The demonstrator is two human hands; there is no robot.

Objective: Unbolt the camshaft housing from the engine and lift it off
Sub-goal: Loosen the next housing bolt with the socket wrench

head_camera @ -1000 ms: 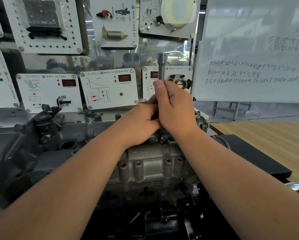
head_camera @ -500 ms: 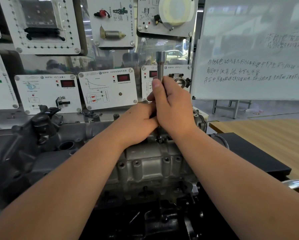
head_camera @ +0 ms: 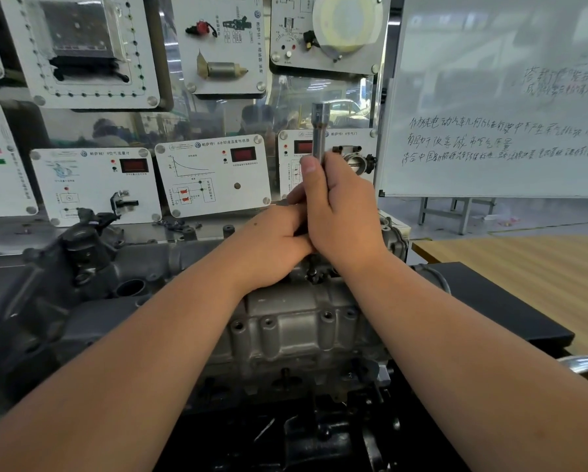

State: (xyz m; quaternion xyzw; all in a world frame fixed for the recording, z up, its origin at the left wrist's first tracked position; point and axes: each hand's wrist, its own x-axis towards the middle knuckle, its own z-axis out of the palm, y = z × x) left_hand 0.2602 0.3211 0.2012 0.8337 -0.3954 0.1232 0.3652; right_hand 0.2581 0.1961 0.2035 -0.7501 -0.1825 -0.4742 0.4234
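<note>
Sensor panels (head_camera: 214,175) behind, right hand (head_camera: 343,212) still gripping upright socket tool (head_camera: 319,131), left hand (head_camera: 272,247) curled beside, grasp unclear, nothing shifted.

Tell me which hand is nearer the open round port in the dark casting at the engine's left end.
Left. The left hand rests on the housing, right of the round port. The right hand, gripping the upright steel socket tool, sits farther right.
</note>
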